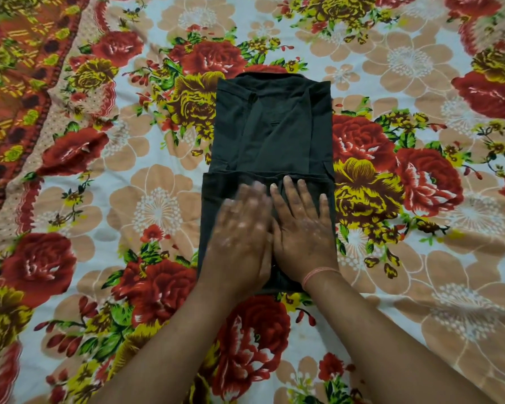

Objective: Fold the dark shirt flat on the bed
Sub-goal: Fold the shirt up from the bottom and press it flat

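Note:
The dark shirt [274,126] lies on the bed as a long narrow rectangle, sides folded in, collar end far from me. Its near part is doubled up over the body, with the folded edge running across the middle. My left hand [239,231] rests flat on that near part, fingers spread, and it is blurred by motion. My right hand [302,225] lies flat beside it, palm down, fingers apart and touching the folded edge. A pink thread band circles my right wrist. Neither hand grips the cloth.
The floral bedsheet [420,228], with red roses and peach flowers on white, covers the whole bed. A second cloth with an orange and red pattern [15,91] lies along the far left.

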